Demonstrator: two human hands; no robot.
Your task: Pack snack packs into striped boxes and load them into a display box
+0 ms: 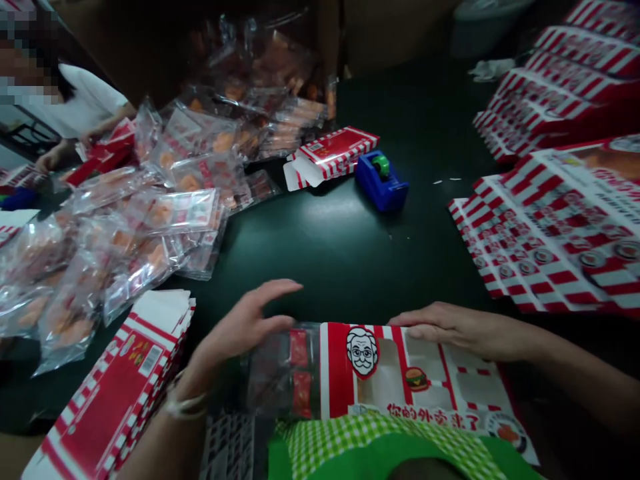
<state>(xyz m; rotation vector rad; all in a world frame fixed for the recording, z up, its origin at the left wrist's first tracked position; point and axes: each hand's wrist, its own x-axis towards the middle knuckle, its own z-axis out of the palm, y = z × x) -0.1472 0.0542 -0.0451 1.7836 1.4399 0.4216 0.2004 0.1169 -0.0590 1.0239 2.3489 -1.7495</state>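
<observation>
A red-and-white striped cardboard box (345, 393) with cut-out windows lies in front of me. My right hand (445, 327) grips its far edge, thumb on top. A clear plastic pack (273, 380) with red packets sticks out of the box's left end; the part inside is mostly hidden. My left hand (260, 313) is at the pack's far side, thumb and forefinger spread apart, not closed on it. Left of that arm lies a stack of flat red-and-white boxes (120, 387).
Clear bags (185, 207) of orange-coloured pieces are heaped at the left. A blue tape dispenser (383, 183) stands beside another striped box (340, 153). Many striped boxes (555, 227) are piled at the right. Across the table, a person's hand (53, 157) is near red cartons.
</observation>
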